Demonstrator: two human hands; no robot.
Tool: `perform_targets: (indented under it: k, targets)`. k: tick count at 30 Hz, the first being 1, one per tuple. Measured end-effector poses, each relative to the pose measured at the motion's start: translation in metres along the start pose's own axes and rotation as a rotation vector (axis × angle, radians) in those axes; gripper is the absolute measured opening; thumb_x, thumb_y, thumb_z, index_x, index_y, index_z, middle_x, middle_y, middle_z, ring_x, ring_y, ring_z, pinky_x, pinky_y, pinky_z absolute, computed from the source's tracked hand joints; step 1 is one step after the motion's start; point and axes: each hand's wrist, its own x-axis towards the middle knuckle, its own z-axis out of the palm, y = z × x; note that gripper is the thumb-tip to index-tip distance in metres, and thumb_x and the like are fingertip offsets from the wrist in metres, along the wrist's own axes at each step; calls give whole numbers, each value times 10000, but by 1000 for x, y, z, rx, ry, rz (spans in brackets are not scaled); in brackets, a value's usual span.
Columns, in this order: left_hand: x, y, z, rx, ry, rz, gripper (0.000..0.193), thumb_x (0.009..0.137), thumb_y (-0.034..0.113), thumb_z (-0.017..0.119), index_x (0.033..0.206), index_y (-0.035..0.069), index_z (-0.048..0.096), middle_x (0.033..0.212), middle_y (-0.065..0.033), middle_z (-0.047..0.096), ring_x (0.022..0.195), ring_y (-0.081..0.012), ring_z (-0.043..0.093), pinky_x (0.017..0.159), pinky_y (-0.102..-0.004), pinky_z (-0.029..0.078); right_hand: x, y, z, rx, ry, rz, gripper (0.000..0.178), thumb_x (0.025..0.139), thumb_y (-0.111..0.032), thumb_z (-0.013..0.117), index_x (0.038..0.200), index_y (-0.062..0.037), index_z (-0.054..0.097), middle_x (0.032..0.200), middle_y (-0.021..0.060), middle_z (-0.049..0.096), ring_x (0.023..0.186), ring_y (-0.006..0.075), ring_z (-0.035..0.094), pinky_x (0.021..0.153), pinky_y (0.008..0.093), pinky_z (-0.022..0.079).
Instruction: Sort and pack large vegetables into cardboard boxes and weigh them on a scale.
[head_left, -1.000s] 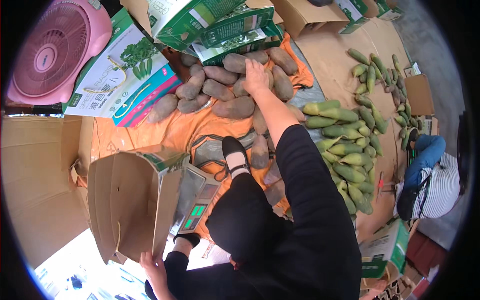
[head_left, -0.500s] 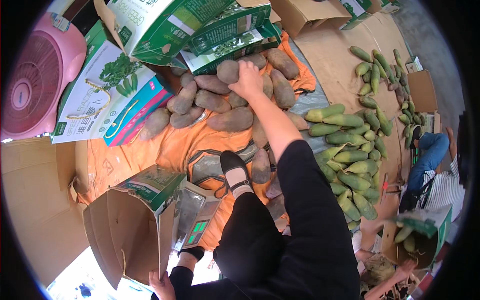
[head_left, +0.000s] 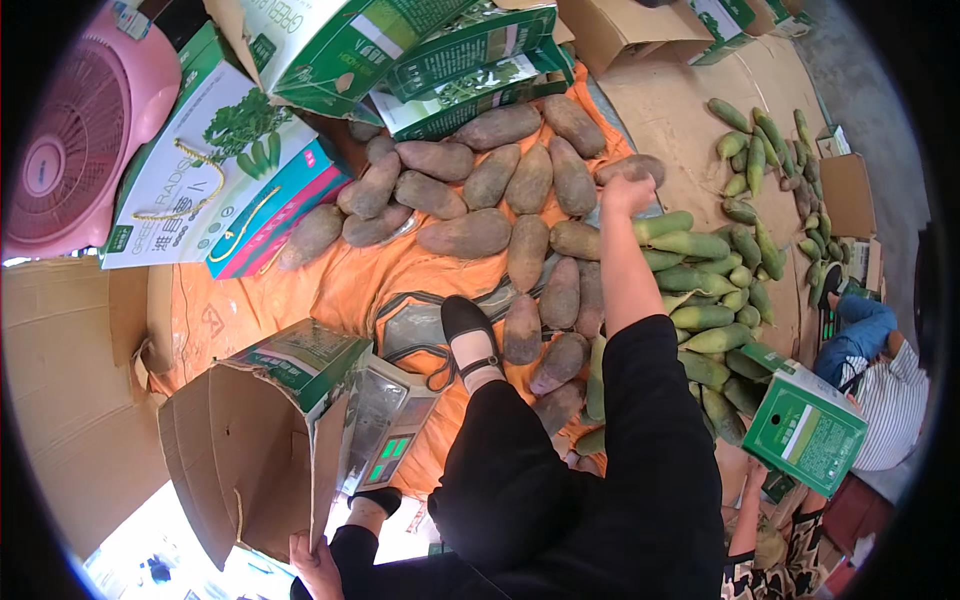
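Observation:
My right hand (head_left: 628, 192) is closed round a purple-brown radish (head_left: 640, 168), held at the far right end of the radish pile. Several more purple-brown radishes (head_left: 463, 236) lie on the orange sheet (head_left: 330, 290) around my shoe. Just nearer than that hand begins a heap of green radishes (head_left: 700, 285). At the lower left, my left hand (head_left: 318, 568) grips the edge of an open cardboard box (head_left: 240, 450), tilted with its mouth towards me. The box rests on a scale (head_left: 392, 415) with a lit green display. Its inside shows no radishes.
A pink fan (head_left: 75, 150) and a white gift box (head_left: 200, 150) stand at the far left. Green cartons (head_left: 370, 50) are stacked at the back. More green radishes (head_left: 755, 150) lie far right. Another person holds a green carton (head_left: 806, 428) at the lower right.
My right hand has moved right across the pile with the purple-brown radish. My left hand stays on the box. The other person's carton at the lower right has turned and risen.

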Motion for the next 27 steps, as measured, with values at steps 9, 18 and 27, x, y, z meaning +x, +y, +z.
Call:
perform_targets:
  k: [9, 18, 27]
  targets:
    - [4, 6, -5, -4, -51, -42, 121, 755, -55, 620, 856, -27, 560, 807, -186, 543, 741, -377, 550, 672, -402, 447, -176, -79, 26, -117, -1007, -1117, 419, 735, -74, 632, 1150, -107, 581, 1216, 109, 554, 1161, 296, 489, 944, 430, 429]
    - [1, -1, -4, 27, -57, -43, 194, 726, -72, 617, 908, -24, 571, 835, -185, 555, 776, -386, 556, 700, -407, 453, -218, -105, 43, -535, -977, -1115, 400, 767, -134, 664, 1148, -151, 543, 1207, 36, 534, 1158, 263, 468, 925, 523, 402]
    - [12, 26, -17, 92, -118, -53, 139, 777, -1, 660, 900, -51, 617, 829, -218, 594, 747, -385, 601, 647, -440, 505, -207, -93, 41, -487, -1015, -1055, 463, 805, -124, 640, 1244, -165, 499, 1231, 33, 519, 1193, 255, 455, 931, 507, 411]
